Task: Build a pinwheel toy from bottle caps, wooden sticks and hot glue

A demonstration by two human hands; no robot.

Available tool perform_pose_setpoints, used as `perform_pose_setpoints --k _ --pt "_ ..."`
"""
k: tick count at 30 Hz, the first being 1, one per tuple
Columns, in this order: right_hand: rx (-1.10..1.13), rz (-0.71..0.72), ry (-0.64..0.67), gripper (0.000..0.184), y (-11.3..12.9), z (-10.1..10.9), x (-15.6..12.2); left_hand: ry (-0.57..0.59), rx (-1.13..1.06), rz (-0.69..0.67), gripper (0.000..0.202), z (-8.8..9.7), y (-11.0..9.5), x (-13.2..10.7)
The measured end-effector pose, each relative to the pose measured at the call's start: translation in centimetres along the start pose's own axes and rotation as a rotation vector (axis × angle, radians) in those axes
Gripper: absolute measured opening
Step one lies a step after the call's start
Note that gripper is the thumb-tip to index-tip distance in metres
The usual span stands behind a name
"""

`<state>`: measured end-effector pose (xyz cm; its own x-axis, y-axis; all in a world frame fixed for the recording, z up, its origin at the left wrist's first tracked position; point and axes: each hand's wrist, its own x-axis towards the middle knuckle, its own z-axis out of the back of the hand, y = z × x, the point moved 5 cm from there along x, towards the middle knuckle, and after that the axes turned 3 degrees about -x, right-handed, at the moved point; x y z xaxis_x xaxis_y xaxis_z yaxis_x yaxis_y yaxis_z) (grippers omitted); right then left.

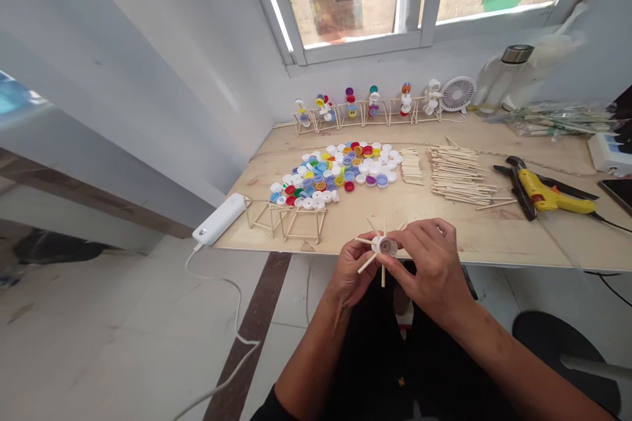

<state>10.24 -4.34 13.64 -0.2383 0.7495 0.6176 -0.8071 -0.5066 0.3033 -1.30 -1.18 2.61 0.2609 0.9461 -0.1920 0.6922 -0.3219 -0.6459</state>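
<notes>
Both my hands meet over the front edge of the wooden board [494,237]. My left hand [351,271] and my right hand [427,263] pinch a white bottle cap [384,247] that has several thin wooden sticks poking out of it like spokes. The fingers of both hands are closed around this cap-and-stick piece. Just behind it on the board stand stick cube frames [291,218], and beyond them lies a heap of coloured bottle caps [340,172].
Piles of wooden sticks [459,174] lie right of the caps. A yellow glue gun [548,196] rests at the right. Finished cap-and-stick models [365,108], a small white fan [457,93] and a bottle [508,75] stand by the window. A white power bank [220,218] with cable sits at the left corner.
</notes>
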Motion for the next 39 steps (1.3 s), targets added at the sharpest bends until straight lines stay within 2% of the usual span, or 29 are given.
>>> perform_pose_setpoints --k 10,14,19,21,24,26,29,33,39 --pt "0.105 -0.090 0.062 0.017 -1.4 -0.7 0.3 0.040 0.012 -0.055 0.038 0.2 -1.0 0.7" --pt "0.269 -0.251 0.106 0.023 -2.9 -0.8 -0.4 0.011 -0.017 -0.105 0.034 0.3 -1.8 0.8" --pt "0.754 -0.614 0.143 0.050 -5.3 -3.0 -1.8 0.043 -0.003 -0.118 0.036 -0.1 -2.3 0.9" --pt "1.005 -0.724 0.187 0.061 -5.1 -4.3 -2.2 0.068 0.016 -0.124 0.037 -0.3 -2.5 1.0" --pt "1.342 -0.847 0.283 0.067 -3.5 -5.9 -2.6 0.066 0.064 -0.163 0.037 -0.4 -3.1 1.1" --pt "1.506 -0.892 0.343 0.065 -2.2 -6.5 -2.9 0.030 0.118 -0.203 0.036 -0.3 -3.9 1.1" --pt "1.627 -0.972 0.392 0.050 -1.2 -7.2 -3.3 -0.012 0.212 -0.276 0.034 -0.1 -5.1 1.0" --pt "1.655 -1.071 0.367 0.034 -1.3 -8.1 -3.6 -0.038 0.268 -0.351 0.034 0.0 -6.0 0.8" --pt "1.586 -1.044 0.436 0.035 -0.5 -8.6 -3.1 -0.022 0.159 -0.294 0.035 0.3 -5.2 1.1"
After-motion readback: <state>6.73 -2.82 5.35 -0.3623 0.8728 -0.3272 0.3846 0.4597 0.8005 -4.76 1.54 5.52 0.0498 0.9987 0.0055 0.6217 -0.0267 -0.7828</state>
